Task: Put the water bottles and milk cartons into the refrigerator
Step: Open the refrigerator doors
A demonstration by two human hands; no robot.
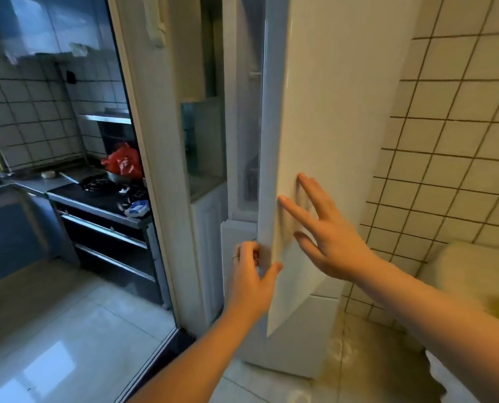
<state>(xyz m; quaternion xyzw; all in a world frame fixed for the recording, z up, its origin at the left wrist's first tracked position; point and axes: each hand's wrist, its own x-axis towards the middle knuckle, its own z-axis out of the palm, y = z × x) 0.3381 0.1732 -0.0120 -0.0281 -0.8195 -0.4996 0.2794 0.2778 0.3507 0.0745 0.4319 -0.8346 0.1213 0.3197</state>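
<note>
A white refrigerator door (329, 112) stands ajar, the right hand (335, 245) flat against its front with fingers (297, 212) spread, and lower left of them the left hand (249, 283) curls round its edge.

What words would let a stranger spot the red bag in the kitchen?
Look left of the white refrigerator, through the doorway, to the black gas stove. A crumpled plastic bag rests on a metal bowl at the stove's far right side. It is the only bright red thing among grey tiles and steel.
</note>
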